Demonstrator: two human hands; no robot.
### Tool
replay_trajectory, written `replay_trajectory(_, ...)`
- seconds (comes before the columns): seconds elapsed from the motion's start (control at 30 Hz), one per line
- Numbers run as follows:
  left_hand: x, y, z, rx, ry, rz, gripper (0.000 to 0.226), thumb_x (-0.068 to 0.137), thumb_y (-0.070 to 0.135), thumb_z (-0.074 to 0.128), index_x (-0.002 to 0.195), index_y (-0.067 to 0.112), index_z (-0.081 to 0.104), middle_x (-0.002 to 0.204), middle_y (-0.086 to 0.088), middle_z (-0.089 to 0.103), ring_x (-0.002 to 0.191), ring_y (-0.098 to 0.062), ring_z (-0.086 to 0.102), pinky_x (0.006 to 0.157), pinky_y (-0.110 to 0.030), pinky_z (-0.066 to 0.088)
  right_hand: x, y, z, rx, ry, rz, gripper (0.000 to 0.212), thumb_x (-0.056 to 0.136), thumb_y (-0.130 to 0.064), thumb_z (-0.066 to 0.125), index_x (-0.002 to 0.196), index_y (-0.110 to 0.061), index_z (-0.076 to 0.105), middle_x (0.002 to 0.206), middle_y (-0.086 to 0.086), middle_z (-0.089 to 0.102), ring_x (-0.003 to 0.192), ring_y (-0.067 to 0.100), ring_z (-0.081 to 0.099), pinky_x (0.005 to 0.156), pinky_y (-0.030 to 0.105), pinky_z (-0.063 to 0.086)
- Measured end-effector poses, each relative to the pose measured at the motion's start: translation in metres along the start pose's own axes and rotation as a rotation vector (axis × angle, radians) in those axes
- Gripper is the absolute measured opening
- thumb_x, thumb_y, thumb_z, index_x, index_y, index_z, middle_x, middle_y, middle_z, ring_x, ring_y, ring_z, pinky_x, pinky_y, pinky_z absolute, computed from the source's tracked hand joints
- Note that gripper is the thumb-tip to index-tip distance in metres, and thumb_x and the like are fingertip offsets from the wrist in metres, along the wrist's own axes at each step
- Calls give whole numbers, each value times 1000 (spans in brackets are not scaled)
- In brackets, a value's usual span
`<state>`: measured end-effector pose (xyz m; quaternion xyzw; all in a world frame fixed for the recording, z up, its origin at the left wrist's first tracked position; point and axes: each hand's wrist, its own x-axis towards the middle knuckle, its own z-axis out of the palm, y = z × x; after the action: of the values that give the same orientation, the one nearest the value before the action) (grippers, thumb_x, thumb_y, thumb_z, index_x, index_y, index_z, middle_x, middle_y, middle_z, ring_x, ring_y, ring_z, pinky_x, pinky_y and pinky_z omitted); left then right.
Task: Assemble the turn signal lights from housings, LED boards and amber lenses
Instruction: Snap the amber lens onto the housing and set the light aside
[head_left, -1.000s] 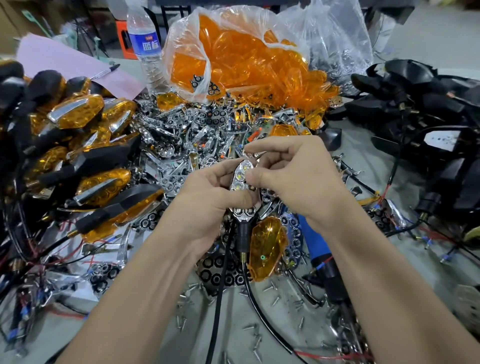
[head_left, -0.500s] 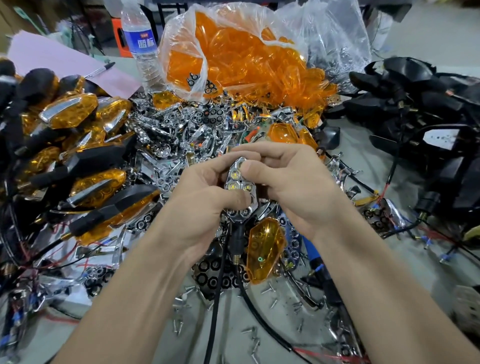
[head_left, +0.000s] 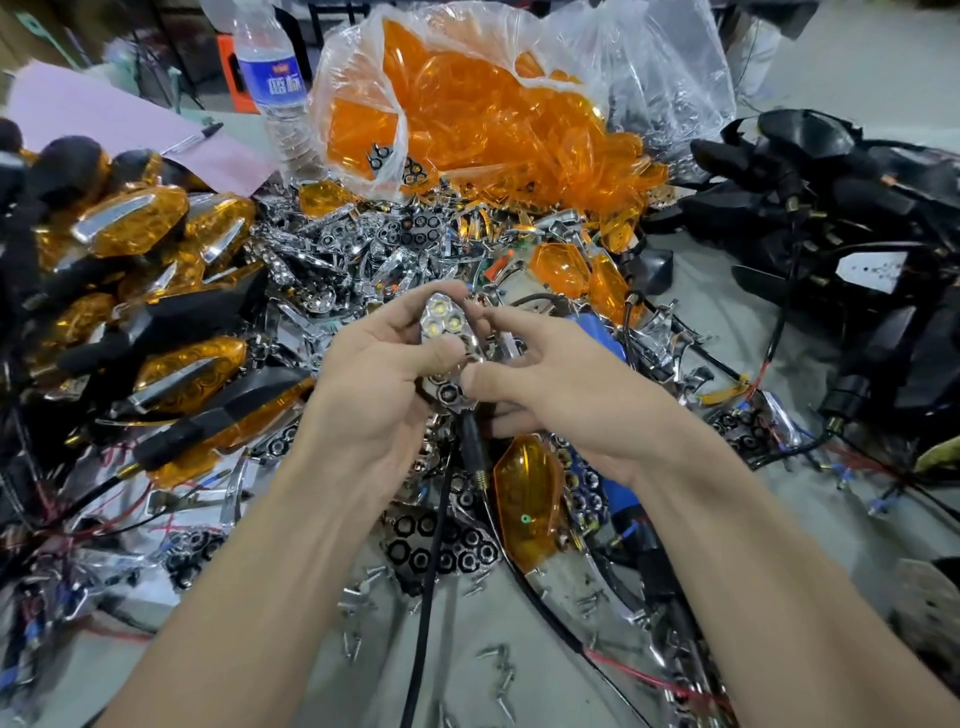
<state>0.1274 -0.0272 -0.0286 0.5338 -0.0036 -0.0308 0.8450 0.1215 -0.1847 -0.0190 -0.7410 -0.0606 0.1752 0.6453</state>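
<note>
LED board (head_left: 447, 325) in left hand (head_left: 379, 387), seemingly housed

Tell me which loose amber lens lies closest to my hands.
The single amber lens lying just below your right hand, with a green dot; the other loose lenses sit farther back, near the bag.

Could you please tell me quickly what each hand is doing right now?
Left hand: grips the LED light unit, thumb across it.
Right hand: fingers loosely curled beside the unit; whether it grips cannot be told.
</note>
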Motion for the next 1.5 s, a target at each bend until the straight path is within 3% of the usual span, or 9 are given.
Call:
replay_trajectory(0.17,-4,-3,1,291,-7,80,38,95,-11,58,121,13,71,108,0,77,100,-17,70,85,-32,55,1,0,7,-59,165,-49,33,91,-15,75,119,-31,71,85,14,74,66,36,65,59,38,46)
replay_trajectory(0.33,-4,3,-5,353,-79,-7,36,95,-4,63,112,26,69,104,6,81,88,-6,74,68,-20,53,-1,-1,7,-69,266,-24,23,86,-13,80,96,-32,73,92,18,79,96,54,69,80,71,55)
replay_trajectory(0.57,-3,7,-10,268,-28,-25,39,88,-12,63,104,21,76,95,-1,81,78,-10,75,60,-20,56,-13,-26,4,-251,157,28,16,88,-21,81,101,-26,73,80,5,80,72,22,78,65,38,63)
replay_trajectory(0.7,2,11,-19,261,39,-123,50,90,-12,61,128,20,64,106,2,80,88,-12,75,74,-29,59,-33,-74,-17,-887,181,-38,23,92,-25,74,114,-31,77,89,-8,79,53,2,67,53,10,52)
replay_trajectory(0.77,3,13,-24,255,101,-160,53,90,-12,62,136,14,55,105,5,80,90,-15,70,80,-35,52,-35,-91,-13,-1070,-116,167,36,99,-6,60,132,-16,71,110,2,74,38,2,56,42,8,41)
replay_trajectory(0.9,5,13,-23,294,128,-182,54,90,-12,64,138,11,56,98,7,80,74,-8,67,74,-32,48,-53,-66,1,-1359,-357,75,64,86,8,58,122,-43,71,127,-16,64,114,7,64,99,23,53)
replay_trajectory(1.07,4,11,-23,313,145,-198,69,87,-13,68,151,4,46,137,-6,67,104,-17,70,88,-37,58,-47,-17,-11,-1184,-132,-71,26,90,-16,73,101,-39,78,93,-17,74,79,1,65,67,7,45)
replay_trajectory(1.33,-1,6,-11,437,46,-110,55,89,-8,69,139,14,63,112,3,79,90,-7,75,64,-16,54,-23,-15,-13,-24,125,-101,21,98,-8,65,83,-16,77,77,7,75,69,19,68,70,35,57)
replay_trajectory(1.5,-1,0,-9,461,81,-60,51,86,-12,70,132,10,67,116,-5,78,112,-24,73,103,-49,54,-16,-2,12,45,410,-108,23,91,-25,75,106,-30,59,78,7,76,58,25,72,56,40,56)
